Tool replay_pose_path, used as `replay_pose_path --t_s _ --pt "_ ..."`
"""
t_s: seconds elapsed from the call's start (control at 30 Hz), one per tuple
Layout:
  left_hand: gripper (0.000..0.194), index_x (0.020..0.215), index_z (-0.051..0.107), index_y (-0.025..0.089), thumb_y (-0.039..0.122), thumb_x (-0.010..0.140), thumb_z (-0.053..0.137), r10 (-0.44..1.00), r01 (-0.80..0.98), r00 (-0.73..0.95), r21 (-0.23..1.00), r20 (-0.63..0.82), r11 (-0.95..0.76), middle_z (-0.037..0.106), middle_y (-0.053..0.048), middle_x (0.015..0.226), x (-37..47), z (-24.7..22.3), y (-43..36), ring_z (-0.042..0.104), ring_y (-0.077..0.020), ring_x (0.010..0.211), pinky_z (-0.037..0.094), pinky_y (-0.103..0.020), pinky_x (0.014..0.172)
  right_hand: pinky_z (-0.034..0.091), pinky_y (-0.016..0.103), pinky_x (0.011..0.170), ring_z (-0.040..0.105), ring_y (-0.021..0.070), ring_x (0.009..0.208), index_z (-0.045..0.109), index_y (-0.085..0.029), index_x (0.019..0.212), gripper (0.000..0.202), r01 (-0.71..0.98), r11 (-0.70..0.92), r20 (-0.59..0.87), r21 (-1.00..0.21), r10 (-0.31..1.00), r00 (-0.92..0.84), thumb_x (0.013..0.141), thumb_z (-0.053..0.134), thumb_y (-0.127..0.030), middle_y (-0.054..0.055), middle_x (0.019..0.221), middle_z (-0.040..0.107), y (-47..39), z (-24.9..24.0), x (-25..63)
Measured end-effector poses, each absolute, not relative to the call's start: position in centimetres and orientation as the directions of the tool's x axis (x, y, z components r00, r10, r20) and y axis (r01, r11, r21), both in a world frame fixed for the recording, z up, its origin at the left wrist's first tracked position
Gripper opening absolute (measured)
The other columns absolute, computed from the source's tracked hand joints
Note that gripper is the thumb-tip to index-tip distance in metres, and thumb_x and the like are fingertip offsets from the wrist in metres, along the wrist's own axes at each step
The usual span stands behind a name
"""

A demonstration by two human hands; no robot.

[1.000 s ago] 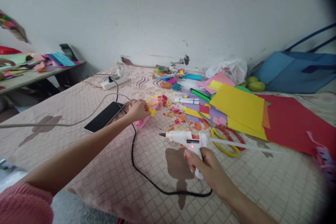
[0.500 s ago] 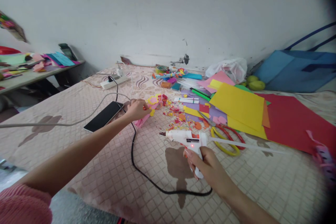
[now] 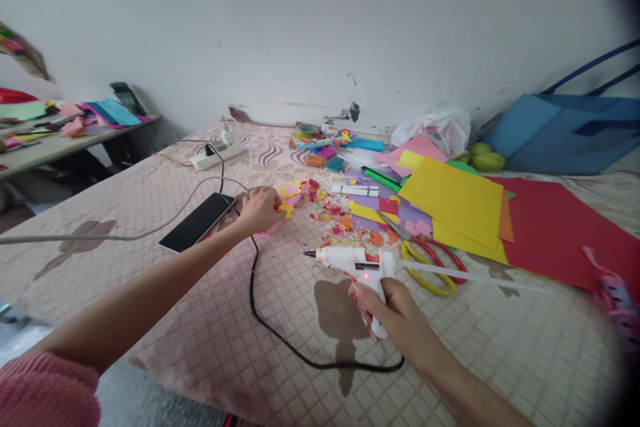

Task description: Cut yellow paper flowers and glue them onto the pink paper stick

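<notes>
My right hand (image 3: 395, 310) is wrapped round the grip of a white glue gun (image 3: 350, 257). A small red light glows on its side, its nozzle points left, and a long clear glue stick (image 3: 475, 276) sticks out behind. Farther back, my left hand (image 3: 261, 209) has its fingers closed on a pink and yellow craft piece (image 3: 287, 209), mostly covered by the hand. Yellow flower shapes and red bits show just past the fingertips. A black phone (image 3: 197, 221) lies beside the left wrist. Scissors with red and yellow handles (image 3: 425, 267) rest behind the glue gun.
The black cord (image 3: 280, 340) loops over the table in front. A power strip (image 3: 217, 156) sits at the back left. Paper scraps (image 3: 345, 220) litter the middle. Yellow sheets (image 3: 455, 203), a red sheet (image 3: 555, 227) and a blue bag (image 3: 565, 133) occupy the right.
My left hand has shifted slightly, and less of the pink strip below it shows. My right hand and the glue gun stay in place.
</notes>
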State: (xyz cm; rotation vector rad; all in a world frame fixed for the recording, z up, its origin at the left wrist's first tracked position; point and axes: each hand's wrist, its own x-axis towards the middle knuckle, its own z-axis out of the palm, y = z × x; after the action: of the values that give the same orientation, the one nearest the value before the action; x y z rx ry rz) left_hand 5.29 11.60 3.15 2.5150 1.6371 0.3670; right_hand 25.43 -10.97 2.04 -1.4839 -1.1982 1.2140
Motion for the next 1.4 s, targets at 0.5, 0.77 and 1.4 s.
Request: replay_pose_path --t_s 0.5,0.77,1.4 --pt "0.039 0.081 0.062 0.018 0.052 0.078 0.044 0.897 0.865 0.428 0.235 0.112 -0.442 0.063 -0.009 0.091 4.9 3.6 13.4 0.057 -0.025 0.092 0.042 -0.035 0.081 0.037 0.02 0.038 0.045 0.0091 0.04 0.05 -0.018 0.062 0.04 0.176 -0.187 -0.176 -0.967 0.981 0.078 0.082 0.049 -0.053 -0.003 0.049 0.047 -11.0 2.3 25.4" --pt "0.027 0.088 0.058 0.019 0.036 0.067 0.058 0.914 0.896 0.386 0.185 0.124 -0.404 0.06 -0.01 0.104 5.1 2.6 12.5 0.052 -0.0287 0.102 0.041 -0.038 0.082 0.036 0.02 0.038 0.044 0.0094 0.039 0.049 -0.018 0.062 0.04 0.18 -0.177 -0.165 -0.968 0.983 0.079 0.081 0.049 -0.054 -0.004 0.048 0.045 -11.0 2.5 25.4" --pt "0.02 0.081 0.058 0.02 0.037 0.077 0.051 0.887 0.897 0.406 0.09 0.221 -0.433 0.063 -0.008 0.096 4.8 3.7 10.7 0.054 -0.0262 0.096 0.04 -0.036 0.077 0.037 0.02 0.038 0.045 0.0089 0.039 0.049 -0.018 0.061 0.04 0.175 -0.175 -0.162 -0.969 0.983 0.087 0.082 0.05 -0.053 -0.004 0.048 0.047 -10.9 2.3 25.4"
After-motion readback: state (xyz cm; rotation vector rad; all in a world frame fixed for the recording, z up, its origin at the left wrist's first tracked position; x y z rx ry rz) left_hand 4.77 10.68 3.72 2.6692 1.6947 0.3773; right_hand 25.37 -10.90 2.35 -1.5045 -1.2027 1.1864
